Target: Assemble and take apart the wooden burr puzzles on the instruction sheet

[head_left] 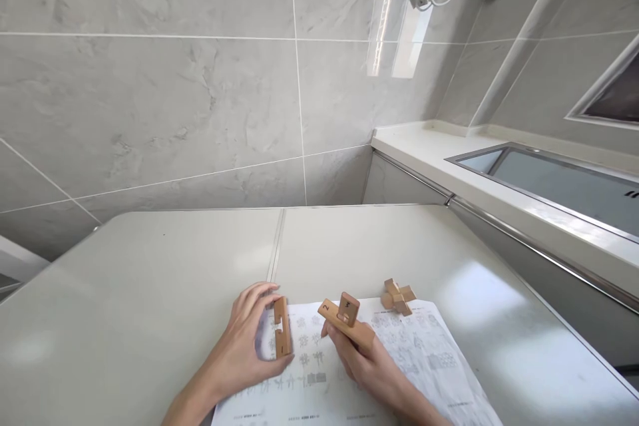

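Note:
In the head view my left hand [249, 333] curves around a notched wooden puzzle piece [282, 336] marked 1, gripping its ends between thumb and fingers over a printed sheet. My right hand [362, 359] holds a pair of wooden puzzle pieces: a long bar [329, 313] marked 2, and a second piece [348, 308] crossing it that bears a mark like a 3. The lower part of that crossing piece is hidden by the bar and fingers. Under both hands lies the instruction sheet [429, 339], printed with small diagrams.
An assembled wooden cross-shaped puzzle [398, 297] sits at the sheet's upper right edge. The pale table [164, 266] has a seam running across it. Beyond stands a grey tiled wall [200, 100]; to the right is a counter [409, 140] with a sink [549, 180].

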Motion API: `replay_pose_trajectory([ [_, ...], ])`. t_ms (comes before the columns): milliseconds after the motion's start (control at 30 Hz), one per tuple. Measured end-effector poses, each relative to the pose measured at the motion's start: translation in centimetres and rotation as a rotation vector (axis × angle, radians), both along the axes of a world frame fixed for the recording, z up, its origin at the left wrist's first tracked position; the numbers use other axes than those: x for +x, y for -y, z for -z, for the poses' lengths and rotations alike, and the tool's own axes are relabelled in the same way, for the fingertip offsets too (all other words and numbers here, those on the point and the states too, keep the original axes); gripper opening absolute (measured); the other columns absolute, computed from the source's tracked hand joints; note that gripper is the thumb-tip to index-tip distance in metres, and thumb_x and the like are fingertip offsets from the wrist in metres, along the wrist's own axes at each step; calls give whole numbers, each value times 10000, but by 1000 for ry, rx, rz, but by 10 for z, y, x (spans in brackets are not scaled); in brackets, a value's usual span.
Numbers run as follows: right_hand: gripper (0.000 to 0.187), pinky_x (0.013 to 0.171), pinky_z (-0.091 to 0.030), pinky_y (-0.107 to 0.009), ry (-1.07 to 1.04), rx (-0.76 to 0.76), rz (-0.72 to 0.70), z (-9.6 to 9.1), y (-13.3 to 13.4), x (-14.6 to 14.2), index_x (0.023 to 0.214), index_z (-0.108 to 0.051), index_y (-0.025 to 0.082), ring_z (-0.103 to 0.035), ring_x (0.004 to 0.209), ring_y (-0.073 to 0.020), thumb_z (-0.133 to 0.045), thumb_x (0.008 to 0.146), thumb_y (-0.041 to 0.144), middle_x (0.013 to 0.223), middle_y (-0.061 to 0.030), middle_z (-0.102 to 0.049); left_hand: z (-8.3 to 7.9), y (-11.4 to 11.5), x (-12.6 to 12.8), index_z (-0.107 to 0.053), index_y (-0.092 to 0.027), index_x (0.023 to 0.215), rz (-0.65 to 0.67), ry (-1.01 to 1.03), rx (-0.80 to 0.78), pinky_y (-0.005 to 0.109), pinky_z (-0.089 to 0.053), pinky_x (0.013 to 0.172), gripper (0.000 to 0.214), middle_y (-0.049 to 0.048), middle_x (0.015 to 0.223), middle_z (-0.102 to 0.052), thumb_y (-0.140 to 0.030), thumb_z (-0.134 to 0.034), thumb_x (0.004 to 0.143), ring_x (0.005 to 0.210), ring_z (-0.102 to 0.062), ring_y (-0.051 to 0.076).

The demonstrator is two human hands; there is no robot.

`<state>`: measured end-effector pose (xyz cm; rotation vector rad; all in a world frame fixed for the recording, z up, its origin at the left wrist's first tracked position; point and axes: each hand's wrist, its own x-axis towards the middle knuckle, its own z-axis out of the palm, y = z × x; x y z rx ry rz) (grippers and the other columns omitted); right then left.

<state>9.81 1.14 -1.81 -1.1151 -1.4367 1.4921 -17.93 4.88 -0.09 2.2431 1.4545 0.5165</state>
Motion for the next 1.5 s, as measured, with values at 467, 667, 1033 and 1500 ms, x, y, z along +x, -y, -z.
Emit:
replay_pose_trajectory([
  [467, 545, 549, -309, -275, 53, 78, -24, 1, 1, 0, 953, -630, 235, -293, 532, -137, -415, 1056, 726, 600, 61, -325, -8, -4, -21, -412, -386, 1657, 79, -39, -17, 629, -438, 1224, 1075, 89, 1760, -294, -270, -838, 677, 1635, -202, 472],
  [667, 513, 579, -292, -275, 84, 116, -122, -12, 6, 1, 863, -575, 226, -322, 574, -131, -417, 1070, 668, 628, 51, -354, -28, 13, 18, -615, -354, 1483, 34, 163, -39, 486, -490, 1190, 491, 91, 1544, -573, -457, -638, 1004, 1448, -511, 340],
  [1033, 364, 530, -296, -238, -43, -91, -326, -16, 24, -10, 820, -507, 220, -356, 572, -98, -593, 1039, 498, 639, 65, -407, -28, 39, 65, -748, -232, 921, 77, 558, -358, 397, -486, 1051, 411, 105, 1144, -709, -606, -604, 1012, 1103, -640, 282],
  [1500, 583, 474, -474, -186, -357, 6, -103, 3, 21, -20, 1373, -476, 294, -777, 836, -207, -786, 952, 552, 1103, -81, -700, -32, 38, 67, -574, -215, 715, -174, 830, -452, 346, -482, 960, 472, 61, 946, -633, -597, -642, 984, 1015, -593, 247],
])
